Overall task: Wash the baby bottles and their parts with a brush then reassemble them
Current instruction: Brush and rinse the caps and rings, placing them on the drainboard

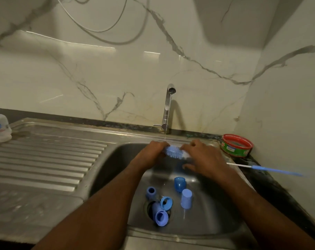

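Taking the round dark drain (150, 207) of the stainless steel sink basin (216, 212) as the landmark and working outward from the person: a pale blue plastic bottle tube (160, 214) lies on its side across the drain, open mouth toward the viewer, with nothing visible inside. A blue plastic screw ring (166, 202) leans at the drain's far edge, and a small blue ring-shaped part (151, 192) sits just beyond the drain to the left. To the right of the drain a pale blue plastic cap (186, 198) stands mouth down, and a darker blue domed cap (180, 184) sits beyond it. These parts look light, hard and, being wet, probably slippery; the tube is best grasped round its middle, the rings by their rims. Farther beyond the drain, under a thin stream from the chrome tap (168, 107), the left hand (153, 150) curls round one end of the blue-and-white bristled bottle brush (174, 152). The right hand (203, 156) covers the other end, fingers bent, though the exact grip cannot be told. The bristles look soft and springy, and the long thin blue handle (272, 169) stiff, the surer place to hold. Far right of the drain stands a red-rimmed green round tub (236, 145), its contents unclear. Far left, an upturned clear plastic container (0, 128) rests on the ribbed steel drainboard (54, 159).
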Demonstrator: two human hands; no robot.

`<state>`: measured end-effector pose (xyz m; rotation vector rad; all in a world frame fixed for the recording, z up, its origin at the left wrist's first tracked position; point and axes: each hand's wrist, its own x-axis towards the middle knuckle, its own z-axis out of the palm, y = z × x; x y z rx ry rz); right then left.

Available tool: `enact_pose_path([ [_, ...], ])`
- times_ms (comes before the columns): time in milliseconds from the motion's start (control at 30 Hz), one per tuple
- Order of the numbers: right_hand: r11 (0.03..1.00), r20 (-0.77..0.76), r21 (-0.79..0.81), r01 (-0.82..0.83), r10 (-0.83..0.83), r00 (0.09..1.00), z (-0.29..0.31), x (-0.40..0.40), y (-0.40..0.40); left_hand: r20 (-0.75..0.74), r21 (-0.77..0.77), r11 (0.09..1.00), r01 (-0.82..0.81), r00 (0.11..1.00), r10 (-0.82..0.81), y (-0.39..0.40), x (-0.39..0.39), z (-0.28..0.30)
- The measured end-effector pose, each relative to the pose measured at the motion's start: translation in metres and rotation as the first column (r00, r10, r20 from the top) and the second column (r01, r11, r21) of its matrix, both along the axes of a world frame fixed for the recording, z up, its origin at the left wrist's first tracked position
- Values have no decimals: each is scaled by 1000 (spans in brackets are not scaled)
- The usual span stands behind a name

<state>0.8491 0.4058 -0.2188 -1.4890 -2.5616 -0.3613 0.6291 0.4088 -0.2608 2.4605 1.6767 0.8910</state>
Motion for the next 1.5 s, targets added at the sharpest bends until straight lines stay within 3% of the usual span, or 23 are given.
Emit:
enact_pose_path([
  [67, 988, 185, 152, -32, 3, 983, 1, 1, 2, -18, -65, 998, 11, 1000, -12, -2, 1, -2],
  [133, 981, 204, 192, -37, -3, 979, 5, 0, 4, -6, -29, 999, -18, 1000, 18, -1, 1, 3],
  [200, 998, -27, 54, 22, -20, 999, 5, -7, -1, -50, 46, 995, -84, 995, 86, 2, -2, 7],
  [233, 984, -221, -168, 58, -95, 971, 6, -10, -2, -89, 80, 992, -99, 990, 106, 3, -2, 8],
  [267, 895, -384, -442, 68, -257, 887, 9, -11, -2, -120, 99, 990, -98, 987, 110, 3, -1, 7],
  [333, 540, -457, -840, -57, -647, 610, 18, -6, -5, -145, 127, 988, -84, 984, 102, 2, 4, 8],
  [400, 403, -455, -890, -214, -763, 459, 22, 1, -8, -166, 215, 975, -51, 982, 88, 4, 9, 12],
  [467, 627, -496, -778, -48, -565, 660, 21, 2, -6, -212, 179, 981, -73, 971, 111, 6, 16, 15],
  [533, 941, -309, -327, 88, -195, 931, 12, -1, -8, -245, 40, 987, -156, 956, 161, 8, 19, 11],
  [567, 989, -172, -145, 37, -63, 983, 9, -1, -8, -247, -26, 981, -192, 952, 180, 9, 18, 8],
  [700, 996, 192, 44, -78, 68, 979, 1, -11, -8, -262, -82, 976, -200, 949, 172, 10, 10, 2],
  [800, 992, 167, 124, -17, -4, 986, -3, -20, -5, -215, -21, 975, -222, 953, 212, 11, 3, 3],
  [867, 993, -151, -116, 17, -35, 988, 1, -18, -2, -194, 35, 981, -190, 962, 193, 11, -3, 1],
  [900, 916, -374, -400, 1, -164, 913, 7, -15, 0, -184, 74, 985, -157, 968, 169, 11, -5, 0],
  [933, 741, -533, -665, -93, -384, 754, 11, -9, 2, -165, 117, 986, -121, 976, 139, 12, -6, -1],
  [1000, 470, -546, -837, -282, -679, 490, 16, 2, 2, -96, 184, 981, -67, 992, 85, 11, -4, 0],
  [1033, 457, -555, -832, -315, -675, 486, 15, 8, 6, -73, 205, 977, -58, 994, 75, 10, -2, 1],
  [1100, 674, -564, -717, -177, -412, 716, 12, 14, 9, -89, 182, 982, -50, 994, 67, 12, 3, 0],
  [1167, 971, -240, -238, 19, -78, 968, 3, 18, 8, -145, 73, 993, -89, 984, 99, 13, 5, -4],
  [1233, 996, 11, 32, -79, 79, 997, -5, 16, 6, -117, 10, 992, -128, 985, 128, 14, 0, -8],
  [1367, 985, 182, 156, -71, 42, 982, -3, -4, 8, -53, 33, 994, -104, 993, 105, 10, -14, -5],
  [1433, 974, 175, 226, -13, -28, 984, -3, -15, 8, -23, 65, 995, -78, 997, 80, 9, -17, -3],
  [1500, 994, -27, 2, 111, -111, 993, -4, -18, 9, 3, 79, 993, -89, 996, 90, 9, -16, -2],
])
